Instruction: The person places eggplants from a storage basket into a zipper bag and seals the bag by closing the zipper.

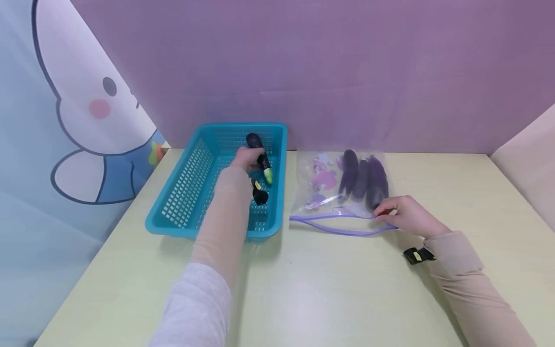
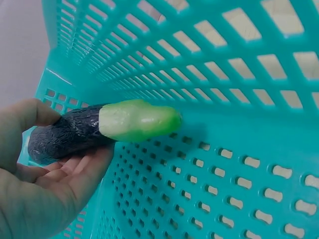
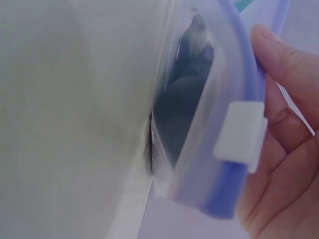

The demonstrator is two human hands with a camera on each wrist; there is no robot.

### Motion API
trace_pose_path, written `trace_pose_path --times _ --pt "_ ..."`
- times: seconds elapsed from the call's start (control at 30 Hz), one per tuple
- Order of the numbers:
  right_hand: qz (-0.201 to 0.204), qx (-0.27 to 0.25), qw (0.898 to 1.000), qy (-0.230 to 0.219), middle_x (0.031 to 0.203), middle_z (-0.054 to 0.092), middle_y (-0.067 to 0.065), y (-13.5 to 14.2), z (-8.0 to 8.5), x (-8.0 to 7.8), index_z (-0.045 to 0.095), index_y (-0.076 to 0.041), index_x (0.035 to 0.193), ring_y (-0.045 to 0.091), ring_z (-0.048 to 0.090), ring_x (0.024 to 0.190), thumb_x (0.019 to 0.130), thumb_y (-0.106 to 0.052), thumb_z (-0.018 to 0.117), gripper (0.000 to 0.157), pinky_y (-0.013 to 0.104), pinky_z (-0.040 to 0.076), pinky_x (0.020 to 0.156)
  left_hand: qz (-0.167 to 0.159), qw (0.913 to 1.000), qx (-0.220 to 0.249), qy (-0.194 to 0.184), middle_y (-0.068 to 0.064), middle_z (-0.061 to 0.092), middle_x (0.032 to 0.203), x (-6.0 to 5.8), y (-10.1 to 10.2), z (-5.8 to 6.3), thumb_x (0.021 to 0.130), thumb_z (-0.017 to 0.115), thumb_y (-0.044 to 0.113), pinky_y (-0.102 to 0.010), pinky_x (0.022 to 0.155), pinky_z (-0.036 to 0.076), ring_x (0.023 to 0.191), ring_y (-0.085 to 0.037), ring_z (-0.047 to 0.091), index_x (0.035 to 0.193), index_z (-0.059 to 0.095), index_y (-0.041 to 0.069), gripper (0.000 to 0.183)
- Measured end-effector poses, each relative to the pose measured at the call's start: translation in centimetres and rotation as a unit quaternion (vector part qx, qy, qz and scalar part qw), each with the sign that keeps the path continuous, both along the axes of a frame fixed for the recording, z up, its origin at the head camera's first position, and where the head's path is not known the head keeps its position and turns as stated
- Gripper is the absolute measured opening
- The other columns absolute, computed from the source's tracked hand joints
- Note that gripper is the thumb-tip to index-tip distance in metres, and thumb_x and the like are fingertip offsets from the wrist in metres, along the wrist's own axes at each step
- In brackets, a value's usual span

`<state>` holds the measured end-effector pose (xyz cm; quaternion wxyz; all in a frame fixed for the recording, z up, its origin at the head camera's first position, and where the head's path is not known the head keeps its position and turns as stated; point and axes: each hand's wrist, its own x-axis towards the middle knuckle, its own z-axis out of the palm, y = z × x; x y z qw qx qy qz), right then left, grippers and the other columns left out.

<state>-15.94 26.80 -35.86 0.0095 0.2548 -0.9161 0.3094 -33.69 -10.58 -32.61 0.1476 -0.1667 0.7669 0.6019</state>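
My left hand (image 1: 247, 158) grips a dark eggplant (image 1: 264, 163) inside the blue-green plastic basket (image 1: 284, 154). In the left wrist view, thumb and fingers curl round the dark body, and the pale green stem end (image 2: 137, 121) points away from the hand. To the basket's right, a clear zip bag (image 1: 303, 193) lies on the table with three dark eggplants (image 1: 349, 173) in it. At the bag's right front corner, my right hand (image 1: 409, 215) pinches the purple zip edge. The right wrist view shows the mouth parted and a white slider (image 3: 239, 132) beside the fingers.
The pale table (image 1: 303, 289) runs to a purple backdrop (image 1: 325, 72) behind the basket and bag. On the left hangs a light blue cloth (image 1: 26, 217) with a cartoon figure. The basket's perforated walls surround my left hand.
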Motion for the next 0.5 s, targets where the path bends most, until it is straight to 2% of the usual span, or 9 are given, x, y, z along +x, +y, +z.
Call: trace_pose_path --times 0.13,0.3,0.5 --pt "-0.002 -0.011 0.999 0.035 0.084 0.071 0.002 0.07 -0.33 0.30 0.074 -0.009 0.084 0.002 0.060 0.075 0.076 0.006 0.072 0.017 0.022 0.050 0.062 -0.004 0.9999 0.011 0.011 -0.019 0.042 0.139 0.16 0.24 0.02 0.095 0.055 0.022 -0.038 0.100 0.045 0.122 -0.029 0.053 0.145 0.023 0.003 0.062" --pt "-0.019 -0.017 0.999 0.036 0.085 0.071 0.003 0.09 -0.66 0.59 0.074 -0.009 0.085 -0.006 0.056 0.075 0.077 0.005 0.072 0.016 0.020 0.051 0.060 -0.001 0.9996 0.018 0.021 -0.019 0.043 0.137 0.45 0.29 0.06 0.095 0.054 0.022 -0.038 0.100 0.045 0.121 -0.028 0.053 0.144 0.024 0.003 0.060" --pt "-0.021 -0.035 0.998 0.041 0.085 0.070 0.004 -0.14 -0.70 0.61 0.074 -0.008 0.085 -0.006 0.055 0.075 0.077 0.005 0.072 0.015 0.021 0.050 0.058 0.025 0.9984 0.033 0.039 -0.018 0.041 0.138 0.75 0.22 0.45 0.096 0.054 0.022 -0.038 0.098 0.047 0.120 -0.027 0.053 0.145 0.023 0.003 0.061"
